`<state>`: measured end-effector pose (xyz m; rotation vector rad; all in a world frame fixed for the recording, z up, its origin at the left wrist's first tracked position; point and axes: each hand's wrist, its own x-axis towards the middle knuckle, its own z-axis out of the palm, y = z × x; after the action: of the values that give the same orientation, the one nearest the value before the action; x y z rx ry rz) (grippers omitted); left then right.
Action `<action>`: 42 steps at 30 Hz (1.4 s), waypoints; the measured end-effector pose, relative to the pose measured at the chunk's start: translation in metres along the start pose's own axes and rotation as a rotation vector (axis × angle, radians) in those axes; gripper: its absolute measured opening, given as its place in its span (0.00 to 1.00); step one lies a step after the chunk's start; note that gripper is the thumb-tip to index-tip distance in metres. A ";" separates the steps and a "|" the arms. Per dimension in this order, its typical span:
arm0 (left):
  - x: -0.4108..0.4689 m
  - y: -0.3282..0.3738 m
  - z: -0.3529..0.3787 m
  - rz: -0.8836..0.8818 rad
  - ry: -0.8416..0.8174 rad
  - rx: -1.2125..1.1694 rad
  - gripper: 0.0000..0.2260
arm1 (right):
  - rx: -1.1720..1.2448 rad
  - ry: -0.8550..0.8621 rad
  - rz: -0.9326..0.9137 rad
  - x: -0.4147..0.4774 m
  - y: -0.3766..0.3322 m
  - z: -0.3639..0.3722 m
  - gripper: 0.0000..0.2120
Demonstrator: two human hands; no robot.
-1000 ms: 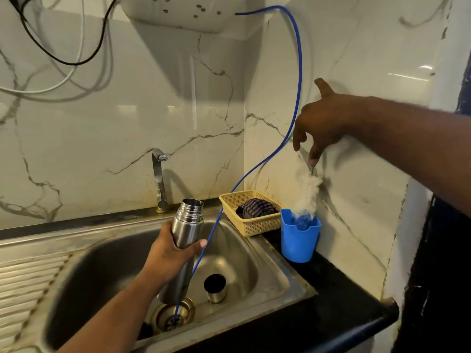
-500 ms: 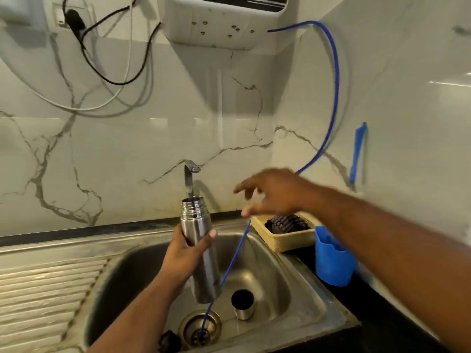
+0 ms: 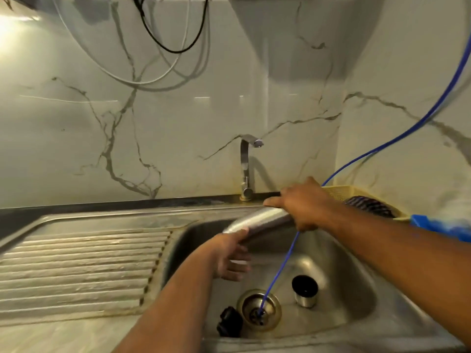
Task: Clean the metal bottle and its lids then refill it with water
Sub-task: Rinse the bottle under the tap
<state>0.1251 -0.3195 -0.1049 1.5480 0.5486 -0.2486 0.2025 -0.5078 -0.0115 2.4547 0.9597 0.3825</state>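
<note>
Tipped from upright to nearly level since the earlier frame: one metal bottle, blurred, above the drain, over the sink basin. Far left of the drain, one ribbed drainboard. Up-left of the drain, left hand, fingers loosely spread under the bottle's left end, thumb touching it. Just left of the drain, one black lid. Well above the drain, one tap. Up-right, right hand, fingers curled round the bottle's right end. Just right of the drain, one steel cup lid, mouth up. Down into the drain, one blue tube. Far right, one yellow basket, one blue cup.
</note>
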 end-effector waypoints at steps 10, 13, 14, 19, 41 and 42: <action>0.011 -0.012 -0.010 0.036 0.081 0.212 0.22 | -0.361 0.053 -0.159 0.021 0.010 -0.066 0.31; 0.011 -0.004 -0.004 0.109 0.062 -0.023 0.19 | -0.338 0.067 -0.133 0.018 0.005 -0.073 0.30; 0.012 -0.002 -0.002 0.116 0.044 -0.112 0.19 | -0.291 0.072 -0.107 0.016 0.003 -0.070 0.29; 0.015 0.002 -0.005 0.315 0.205 -0.309 0.16 | 0.051 -0.029 0.081 -0.001 -0.017 -0.026 0.34; 0.087 0.106 0.002 0.750 0.580 0.834 0.23 | 1.437 0.061 0.485 0.041 -0.070 0.102 0.36; 0.095 0.112 0.001 0.744 0.580 0.918 0.22 | 1.440 0.067 0.488 0.041 -0.069 0.102 0.35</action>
<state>0.2611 -0.2995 -0.0533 2.6273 0.2491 0.6306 0.2354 -0.4684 -0.1310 4.0170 0.7051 -0.2188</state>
